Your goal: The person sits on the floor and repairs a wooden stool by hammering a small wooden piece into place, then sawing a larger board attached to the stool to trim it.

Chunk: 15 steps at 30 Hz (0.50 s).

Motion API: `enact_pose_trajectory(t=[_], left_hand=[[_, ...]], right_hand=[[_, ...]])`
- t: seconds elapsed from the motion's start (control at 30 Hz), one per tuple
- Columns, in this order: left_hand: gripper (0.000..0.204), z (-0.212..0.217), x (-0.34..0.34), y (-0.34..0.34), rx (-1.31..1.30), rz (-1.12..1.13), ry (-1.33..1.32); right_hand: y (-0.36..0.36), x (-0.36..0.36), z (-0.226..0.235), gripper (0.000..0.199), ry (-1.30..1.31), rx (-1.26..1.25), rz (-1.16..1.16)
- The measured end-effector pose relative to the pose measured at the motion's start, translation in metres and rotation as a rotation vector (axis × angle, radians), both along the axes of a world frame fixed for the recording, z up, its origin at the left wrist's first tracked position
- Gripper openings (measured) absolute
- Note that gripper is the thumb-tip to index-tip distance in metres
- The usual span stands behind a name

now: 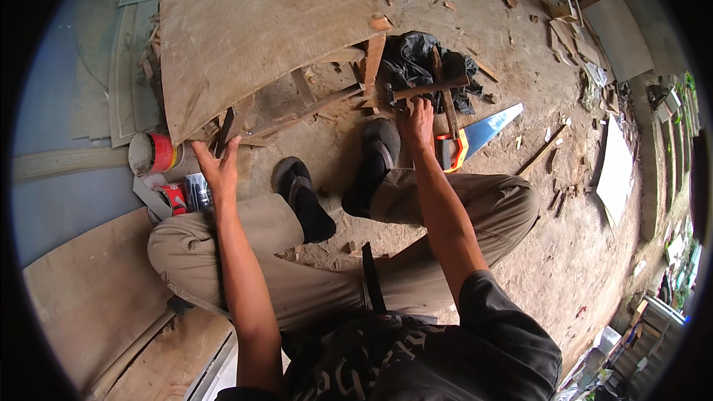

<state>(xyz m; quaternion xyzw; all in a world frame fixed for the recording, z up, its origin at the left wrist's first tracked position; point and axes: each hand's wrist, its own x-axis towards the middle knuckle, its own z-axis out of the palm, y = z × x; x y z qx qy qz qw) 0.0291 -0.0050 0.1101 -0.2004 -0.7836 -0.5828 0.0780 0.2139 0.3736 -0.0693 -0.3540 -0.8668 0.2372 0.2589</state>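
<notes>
1. The plywood panel (264, 30) lies in front of you, over a rough wooden frame (304, 113) that shows beneath its near edge. Judge the step as steadying this piece with one hand while taking a tool with the other.
2. Your left hand (217, 167) is at the panel's near left corner, thumb and forefinger spread apart. Whether its other fingers clamp anything, you cannot tell from here; keep light, even pressure so the corner doesn't shift.
3. Your right hand (417, 126) is just right of the panel, its fingers bent at the hammer (420, 91). Whether they are closed on it, you cannot tell. Best take it farther along the handle, away from the head, for better control.
4. A second wooden handle (450, 115) crosses the hammer, right of the panel; lift the hammer free so the two don't snag.
5. The black plastic bag (405, 56) beside the panel's right edge may catch too; draw the hammer clear of it.
6. Mind the handsaw (494, 126), right of the panel and nearer you: keep your forearm off its blade.
</notes>
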Motion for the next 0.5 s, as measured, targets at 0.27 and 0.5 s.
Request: enact_pose_trajectory(t=[0.27, 0.5], left_hand=[[0.074, -0.014, -0.005, -0.012, 0.025, 0.012, -0.062], [0.061, -0.031, -0.01, -0.032, -0.034, 0.047, -0.043]], right_hand=[[0.053, -0.042, -0.001, 0.049, -0.036, 0.313, 0.12], [0.091, -0.063, -0.039, 0.06, -0.23, 0.29, 0.18]])
